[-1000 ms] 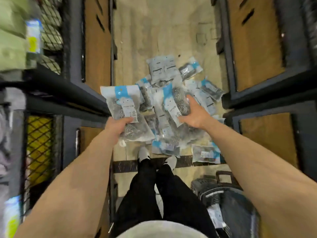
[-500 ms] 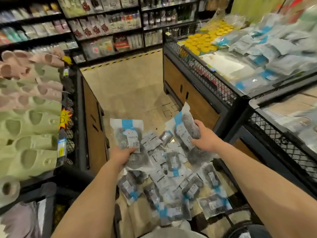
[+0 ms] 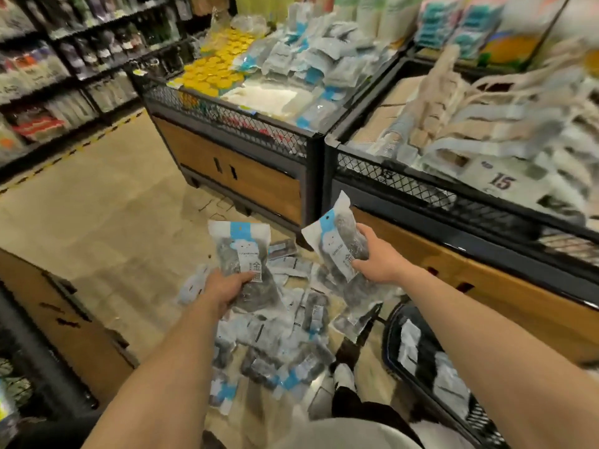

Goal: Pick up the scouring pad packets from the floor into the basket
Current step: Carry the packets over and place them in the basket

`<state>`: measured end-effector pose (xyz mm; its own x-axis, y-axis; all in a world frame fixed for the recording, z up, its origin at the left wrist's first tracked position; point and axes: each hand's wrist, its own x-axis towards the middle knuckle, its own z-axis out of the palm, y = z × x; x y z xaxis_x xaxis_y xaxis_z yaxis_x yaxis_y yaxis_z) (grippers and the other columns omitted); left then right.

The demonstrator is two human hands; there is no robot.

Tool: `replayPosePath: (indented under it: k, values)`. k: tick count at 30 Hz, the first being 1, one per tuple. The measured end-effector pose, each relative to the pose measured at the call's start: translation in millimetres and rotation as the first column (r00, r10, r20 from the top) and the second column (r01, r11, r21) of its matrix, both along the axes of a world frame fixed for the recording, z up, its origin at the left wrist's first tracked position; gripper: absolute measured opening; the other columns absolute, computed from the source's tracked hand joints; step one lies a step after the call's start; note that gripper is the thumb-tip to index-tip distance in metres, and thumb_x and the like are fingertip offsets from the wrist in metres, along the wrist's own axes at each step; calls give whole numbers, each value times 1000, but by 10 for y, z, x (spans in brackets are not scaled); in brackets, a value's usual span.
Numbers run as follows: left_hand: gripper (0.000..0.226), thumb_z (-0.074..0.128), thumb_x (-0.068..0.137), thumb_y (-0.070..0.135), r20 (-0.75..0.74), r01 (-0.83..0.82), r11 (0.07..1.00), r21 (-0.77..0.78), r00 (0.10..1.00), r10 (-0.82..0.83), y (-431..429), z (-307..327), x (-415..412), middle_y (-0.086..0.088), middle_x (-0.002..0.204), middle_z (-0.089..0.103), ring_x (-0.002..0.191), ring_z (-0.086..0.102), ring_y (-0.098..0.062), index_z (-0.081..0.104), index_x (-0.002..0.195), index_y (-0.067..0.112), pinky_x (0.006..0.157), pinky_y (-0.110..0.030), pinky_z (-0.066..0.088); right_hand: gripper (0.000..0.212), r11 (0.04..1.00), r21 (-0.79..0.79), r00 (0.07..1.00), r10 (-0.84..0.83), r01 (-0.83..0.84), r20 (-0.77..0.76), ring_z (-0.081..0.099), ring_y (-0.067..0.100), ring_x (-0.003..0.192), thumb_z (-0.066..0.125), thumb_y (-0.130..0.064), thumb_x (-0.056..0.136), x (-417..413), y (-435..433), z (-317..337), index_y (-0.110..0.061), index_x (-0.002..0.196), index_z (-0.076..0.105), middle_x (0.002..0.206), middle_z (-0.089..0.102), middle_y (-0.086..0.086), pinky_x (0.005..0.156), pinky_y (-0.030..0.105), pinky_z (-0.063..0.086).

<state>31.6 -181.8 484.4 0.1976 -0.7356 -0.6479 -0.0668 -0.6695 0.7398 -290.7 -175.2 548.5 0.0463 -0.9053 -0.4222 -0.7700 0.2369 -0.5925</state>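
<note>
The right hand (image 3: 376, 262) now carries its packets (image 3: 337, 251) further aside from the floor pile (image 3: 291, 338), closer to the basket (image 3: 388, 345).

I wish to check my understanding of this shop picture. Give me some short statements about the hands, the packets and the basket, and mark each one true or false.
1. Each hand holds one packet: the left hand grips the left packet, and the right hand grips the right packet. True.
2. The basket holds nothing. False: some basket packets already lie inside it.
3. A floor pile of packets lies below the hands. True.
4. The basket stands at the person's left side. False: it stands at the right side, under the right arm.
5. The right packet lies inside the basket. False: the hand holds it up in the air, above the floor pile.
</note>
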Motion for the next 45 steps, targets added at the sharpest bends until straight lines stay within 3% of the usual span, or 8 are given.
replayPosePath:
  k: [4, 8, 18, 21, 27, 34, 38, 45]
  values:
    - [75, 93, 60, 19, -20, 152, 988, 22, 988, -151, -69, -112, -598, -17, 107, 72, 84, 73, -32, 57, 124, 6, 59, -38, 61, 87, 985, 6, 984, -175, 175, -19, 60, 26, 103, 64, -27, 90, -511, 541, -43, -34, 154, 6, 134, 55, 9, 80, 35, 50]
    - [43, 82, 74, 8, -1, 325, 945, 41, 946, -325, 13, -128, -1284, -18, 102, 74, 80, 74, -32, 64, 112, 2, 63, -39, 61, 86, 936, -6, 936, -352, 352, 14, 57, 23, 107, 64, -23, 90, -1030, 1110, -67, -32, 154, 7, 139, 53, 7, 79, 31, 46]
    - [40, 79, 81, 18, 175, 611, 789, 60, 772, -611, 599, 12, -3125, -11, 93, 70, 74, 68, -25, 60, 112, 1, 58, -30, 60, 85, 811, 6, 811, -585, 585, -20, 63, 21, 81, 64, -23, 91, -2543, 2389, -238, -34, 154, 7, 127, 58, 14, 68, 37, 56]
    - [47, 78, 82, 14, 202, 629, 774, 75, 750, -630, 914, -48, -3727, -9, 103, 66, 84, 65, -25, 55, 116, -9, 75, -38, 58, 86, 770, 21, 770, -637, 637, -27, 64, 23, 87, 65, -23, 90, -3074, 2836, -311, -34, 154, 7, 119, 60, 10, 77, 43, 57]
    - [51, 80, 79, 17, 159, 680, 729, 80, 713, -683, 1485, -286, -4692, -9, 117, 67, 79, 64, -18, 58, 123, 3, 54, -24, 47, 85, 727, 96, 733, -675, 680, -81, 62, 24, 76, 62, -18, 89, -4017, 3537, -490, -26, 155, 9, 96, 64, 12, 60, 33, 48]
    - [39, 74, 85, 16, 139, 712, 665, 227, 652, -745, 1711, -627, -5199, -7, 102, 71, 83, 67, -22, 65, 122, 7, 64, -29, 52, 85, 689, 200, 714, -691, 697, -109, 63, 26, 89, 63, -20, 88, -4479, 3660, -925, -28, 153, 9, 112, 63, 12, 75, 38, 53]
    - [43, 72, 86, 12, 182, 675, 677, 292, 656, -732, 1621, -990, -5408, -4, 87, 63, 71, 59, -17, 59, 124, -2, 62, -28, 47, 84, 658, 258, 697, -711, 707, -95, 52, 19, 76, 63, -22, 91, -4527, 3553, -1350, -22, 155, 9, 91, 59, 0, 56, 26, 37]
    - [26, 72, 84, 12, 193, 589, 682, 432, 679, -709, 1396, -2042, -5567, -9, 82, 66, 67, 60, -18, 64, 105, -1, 57, -26, 45, 82, 545, 387, 586, -810, 744, 15, 62, 20, 80, 58, -22, 95, -4432, 3350, -2568, -27, 155, 3, 145, 49, 11, 58, 23, 46]
